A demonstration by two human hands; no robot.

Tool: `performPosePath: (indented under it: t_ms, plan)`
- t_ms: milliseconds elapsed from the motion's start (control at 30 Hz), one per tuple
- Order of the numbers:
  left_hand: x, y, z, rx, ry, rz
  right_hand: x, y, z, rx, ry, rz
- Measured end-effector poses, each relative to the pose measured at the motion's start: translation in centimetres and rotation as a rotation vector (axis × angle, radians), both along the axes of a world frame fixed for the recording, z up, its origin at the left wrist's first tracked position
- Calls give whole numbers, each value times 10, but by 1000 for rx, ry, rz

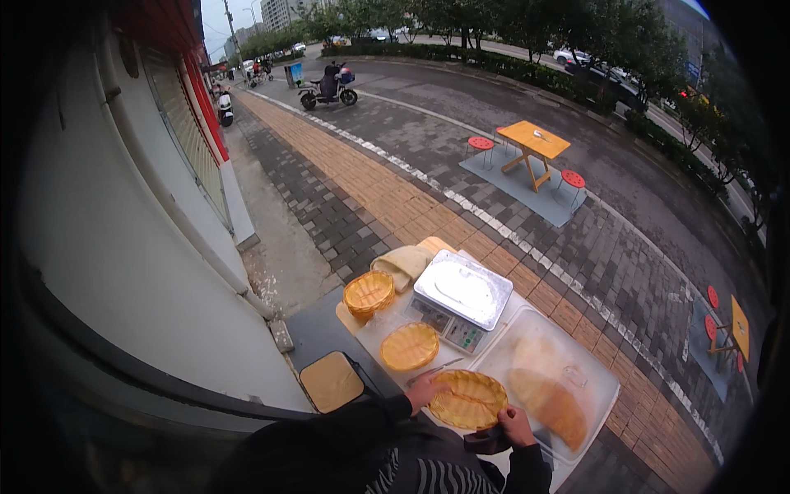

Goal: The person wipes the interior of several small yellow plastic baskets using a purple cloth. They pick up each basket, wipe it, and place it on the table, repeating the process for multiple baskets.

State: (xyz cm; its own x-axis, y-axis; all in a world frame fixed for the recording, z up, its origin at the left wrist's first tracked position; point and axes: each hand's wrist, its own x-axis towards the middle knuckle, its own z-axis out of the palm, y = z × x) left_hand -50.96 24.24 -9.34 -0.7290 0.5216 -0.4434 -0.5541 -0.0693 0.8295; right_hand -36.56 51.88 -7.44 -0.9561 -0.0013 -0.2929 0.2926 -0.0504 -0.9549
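An oval yellow woven basket (468, 400) lies in front of me with nothing in it. At its left rim rests my left hand (426, 391), fingers over the edge. My right hand (516, 426) pinches the basket's lower right rim; something dark (484, 442), maybe cloth, hangs just below it. Beyond my left hand lies a thin metal utensil (447, 364), perhaps a knife. A second oval basket (409, 347) sits past it, and another basket (368, 293), apparently stacked, stands at the far left corner. A digital scale (463, 290) with a shiny metal platter stands beyond.
A translucent plastic tub (595, 370) holding large pieces of flatbread takes up the right side. Folded beige cloth (404, 262) lies at the back. A stool (332, 381) stands left of the table, near the wall (154, 296). Farther out stands a wooden folding table (534, 139) with red stools.
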Motion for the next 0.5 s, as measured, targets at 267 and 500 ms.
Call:
performPosePath:
  t_ms: [267, 500]
  plan:
    - [-72, -105, -61, -160, 14, 483, -6, -6, -9, -83, -76, -435]
    - [-98, -134, -92, -900, 659, 308, 20, -17, -13, -97, -181, -564]
